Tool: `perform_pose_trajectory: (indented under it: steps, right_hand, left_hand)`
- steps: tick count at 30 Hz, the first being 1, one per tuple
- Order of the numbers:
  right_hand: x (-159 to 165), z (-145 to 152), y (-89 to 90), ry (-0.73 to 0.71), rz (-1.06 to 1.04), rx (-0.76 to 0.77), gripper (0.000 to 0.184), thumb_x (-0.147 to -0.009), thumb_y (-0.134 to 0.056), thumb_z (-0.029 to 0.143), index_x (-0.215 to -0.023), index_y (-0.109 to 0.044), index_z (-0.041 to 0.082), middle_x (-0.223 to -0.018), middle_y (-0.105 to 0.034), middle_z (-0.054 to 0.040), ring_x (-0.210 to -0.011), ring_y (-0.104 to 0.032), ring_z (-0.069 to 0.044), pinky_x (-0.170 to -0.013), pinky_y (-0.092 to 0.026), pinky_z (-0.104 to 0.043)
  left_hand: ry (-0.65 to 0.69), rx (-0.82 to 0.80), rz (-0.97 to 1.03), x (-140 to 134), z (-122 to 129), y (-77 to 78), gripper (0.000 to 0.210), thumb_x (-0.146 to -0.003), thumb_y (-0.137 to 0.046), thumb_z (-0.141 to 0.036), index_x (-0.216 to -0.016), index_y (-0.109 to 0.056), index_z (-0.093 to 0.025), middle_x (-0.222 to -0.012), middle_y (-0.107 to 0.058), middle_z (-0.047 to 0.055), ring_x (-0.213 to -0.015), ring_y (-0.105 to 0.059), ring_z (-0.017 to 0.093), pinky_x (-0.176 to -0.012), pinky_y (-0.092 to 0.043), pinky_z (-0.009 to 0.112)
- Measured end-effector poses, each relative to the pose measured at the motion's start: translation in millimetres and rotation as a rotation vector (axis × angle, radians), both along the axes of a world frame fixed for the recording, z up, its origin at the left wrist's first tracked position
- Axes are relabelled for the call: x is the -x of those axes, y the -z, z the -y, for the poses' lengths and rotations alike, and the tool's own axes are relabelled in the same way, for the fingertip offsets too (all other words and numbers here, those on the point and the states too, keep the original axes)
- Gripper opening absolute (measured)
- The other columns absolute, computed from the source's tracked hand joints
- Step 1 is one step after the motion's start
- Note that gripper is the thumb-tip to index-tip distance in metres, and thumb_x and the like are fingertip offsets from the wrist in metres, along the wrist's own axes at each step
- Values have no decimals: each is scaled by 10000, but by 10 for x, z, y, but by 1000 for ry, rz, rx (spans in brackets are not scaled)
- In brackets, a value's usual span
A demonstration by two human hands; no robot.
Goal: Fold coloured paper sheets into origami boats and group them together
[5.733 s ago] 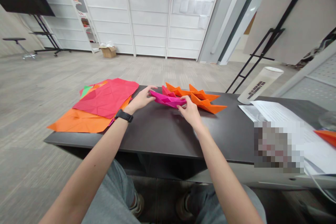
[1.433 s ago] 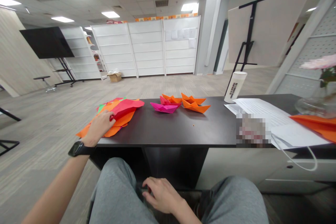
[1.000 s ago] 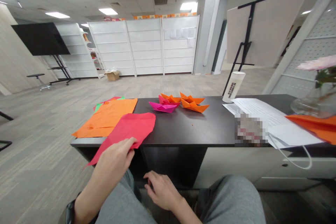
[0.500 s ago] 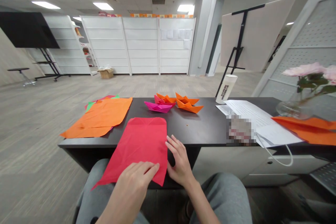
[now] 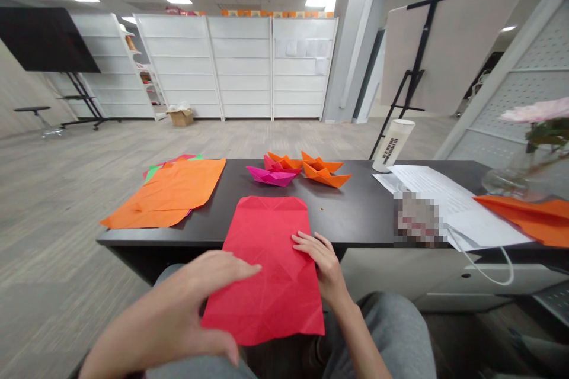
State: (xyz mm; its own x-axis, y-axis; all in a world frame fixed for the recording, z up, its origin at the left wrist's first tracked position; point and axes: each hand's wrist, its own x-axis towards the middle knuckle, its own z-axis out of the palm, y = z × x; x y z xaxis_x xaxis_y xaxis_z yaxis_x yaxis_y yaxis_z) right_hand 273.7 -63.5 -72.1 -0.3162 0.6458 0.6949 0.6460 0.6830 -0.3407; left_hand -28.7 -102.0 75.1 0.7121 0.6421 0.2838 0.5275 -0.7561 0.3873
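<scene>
A creased sheet of red paper (image 5: 271, 284) lies partly on the dark desk, its near end reaching past the edge over my lap. My left hand (image 5: 195, 290) is raised above its left side, open, with thumb and fingers wide apart. At the paper's right edge, my right hand (image 5: 326, 263) holds the sheet with fingers extended on top. Its thumb is hidden, seemingly beneath the paper. Beyond the sheet sit several folded paper boats, among them a magenta boat (image 5: 272, 176) and an orange boat (image 5: 326, 175).
Orange sheets (image 5: 173, 192) lie over other colours on the desk's left. To the right are a white cup (image 5: 393, 145), printed papers (image 5: 462, 201), a blurred-out item (image 5: 420, 219), a white cable (image 5: 507, 275), folded orange paper (image 5: 528, 219) and a glass vase (image 5: 507, 180) with pink flowers.
The red paper has shifted right and straightened. My left hand has left it, moving leftward and spreading. My right hand has moved right, its fingers now lying over the sheet's edge.
</scene>
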Motion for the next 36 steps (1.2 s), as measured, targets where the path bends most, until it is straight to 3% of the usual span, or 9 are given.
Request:
perform_pose_trajectory:
  steps: [3,4,5,8,12,17,23,29,36]
  right_hand:
    - [-58,-32,28,17,-15,12,263,-997,-421,202,-1161,-622,243,-1259,-716,-91,-1252,-624,-225,-1038,-448,-436]
    - [-68,-38,39,24,-14,20,290,-1008,-385,199,-1159,-629,245,-1255,-719,-86,-1245,-630,-222,-1025,-460,-427]
    - [-76,-42,49,30,-14,27,322,-1019,-348,193,-1152,-636,250,-1248,-724,-78,-1236,-637,-215,-1013,-470,-416]
    - [-91,-38,82,49,-11,66,407,-1046,-261,177,-1144,-646,269,-1255,-723,-45,-1240,-633,-187,-1016,-473,-392]
    - [-115,-35,124,70,6,122,403,-1062,-267,210,-1171,-647,292,-1296,-702,-21,-1269,-611,-193,-1060,-444,-409]
    - [-130,-72,149,63,36,86,415,-1080,-250,248,-1186,-645,319,-1271,-716,-1,-1244,-627,-187,-1044,-440,-406]
    - [-83,-15,0,64,71,86,375,-1052,-317,294,-1280,-614,284,-1312,-688,-59,-1283,-594,-243,-1062,-409,-462]
    - [-46,22,-90,-15,226,53,422,-1006,-446,364,-1413,-528,292,-1414,-615,-79,-1398,-476,-295,-1106,-334,-515]
    - [-66,5,-81,-5,233,63,398,-1034,-376,334,-1391,-542,271,-1381,-643,-71,-1378,-500,-259,-1095,-335,-466]
  left_hand:
    - [-275,63,204,359,-436,131,359,-974,-523,-486,-1166,-717,-252,-1117,-776,59,-1078,-715,251,-966,-569,363]
    - [-409,15,294,412,-555,240,341,-1000,-472,-409,-1144,-723,-228,-1094,-781,66,-1084,-712,251,-989,-556,382]
    - [-450,-20,326,436,-645,368,327,-992,-462,-332,-1159,-715,-210,-1156,-763,79,-1145,-686,257,-1038,-526,401]
    - [-195,59,148,418,-733,761,476,-900,-406,-98,-1284,-656,-227,-1374,-655,72,-1332,-563,231,-1181,-382,451]
    - [-122,47,21,372,-663,1035,553,-862,-457,-62,-1351,-599,-278,-1479,-563,71,-1413,-473,240,-1206,-310,540]
    - [-152,-34,66,287,-695,1072,422,-839,-683,-222,-1255,-662,-288,-1442,-582,100,-1369,-507,290,-1135,-420,517]
    - [-68,-18,81,312,-738,1075,489,-859,-639,-149,-1317,-632,-321,-1471,-568,79,-1407,-475,271,-1173,-373,514]
    - [-98,37,139,425,-774,1088,396,-936,-524,-160,-1257,-675,-335,-1404,-635,45,-1369,-523,247,-1147,-411,492]
    - [-116,-39,237,375,-804,1130,316,-901,-651,-222,-1210,-690,-273,-1320,-685,89,-1285,-592,265,-1061,-491,438]
